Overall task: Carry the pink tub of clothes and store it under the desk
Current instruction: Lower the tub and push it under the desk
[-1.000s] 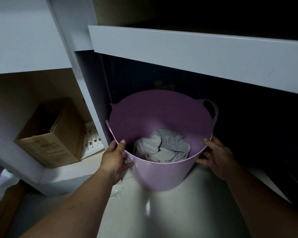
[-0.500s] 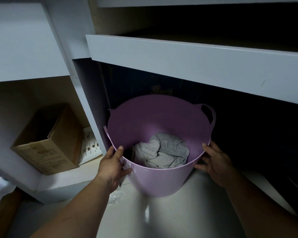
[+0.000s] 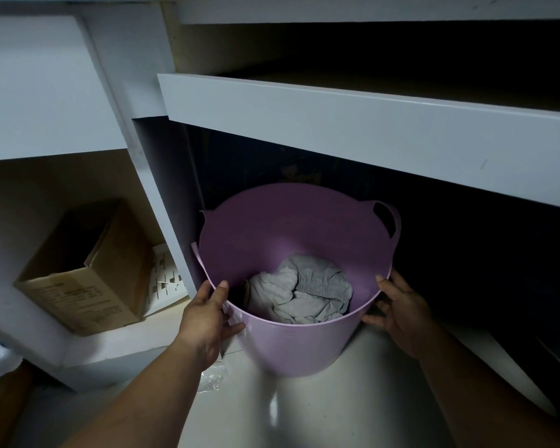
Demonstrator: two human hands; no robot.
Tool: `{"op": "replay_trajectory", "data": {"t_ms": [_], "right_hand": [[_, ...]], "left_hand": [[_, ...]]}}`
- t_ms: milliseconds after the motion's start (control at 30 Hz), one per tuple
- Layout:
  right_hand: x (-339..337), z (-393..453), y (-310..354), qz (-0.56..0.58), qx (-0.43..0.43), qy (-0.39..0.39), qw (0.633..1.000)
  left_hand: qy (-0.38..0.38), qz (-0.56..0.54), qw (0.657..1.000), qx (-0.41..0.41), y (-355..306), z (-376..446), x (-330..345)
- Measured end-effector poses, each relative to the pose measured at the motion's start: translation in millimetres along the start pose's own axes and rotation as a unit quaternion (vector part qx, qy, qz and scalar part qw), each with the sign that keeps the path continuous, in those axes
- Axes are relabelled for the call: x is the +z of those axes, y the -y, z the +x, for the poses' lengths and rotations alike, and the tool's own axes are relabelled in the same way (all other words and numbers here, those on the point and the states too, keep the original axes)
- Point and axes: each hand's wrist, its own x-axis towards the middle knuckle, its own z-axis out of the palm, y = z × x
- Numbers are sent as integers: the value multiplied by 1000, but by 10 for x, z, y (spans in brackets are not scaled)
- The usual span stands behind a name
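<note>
The pink tub [image 3: 291,344] stands on the pale floor, its far half under the white desk front rail [image 3: 369,124]. Crumpled grey clothes [image 3: 301,294] lie in its bottom. My left hand [image 3: 204,321] presses against the tub's near left wall, thumb at the rim. On the near right wall rests my right hand [image 3: 398,308], fingers spread along the side below the rim. A loop handle [image 3: 387,218] shows at the tub's far right. The space behind the tub is dark.
A white desk side panel [image 3: 162,195] stands just left of the tub. Left of the panel, a low shelf holds a brown cardboard box [image 3: 84,276] and a white cut-out piece [image 3: 164,279]. Clear plastic wrap [image 3: 212,379] lies on the floor near my left wrist.
The view has tilted up slightly, so the tub and desk rail sit lower in frame. Both hands stay on the tub's sides; the tub seems a little deeper under the desk.
</note>
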Motion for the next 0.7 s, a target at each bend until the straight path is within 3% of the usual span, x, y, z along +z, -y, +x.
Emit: {"op": "replay_trajectory", "data": {"t_ms": [700], "right_hand": [[6, -4, -1, -14, 0, 3, 1000]], "left_hand": [[10, 18, 1000, 9, -34, -69, 2]]}}
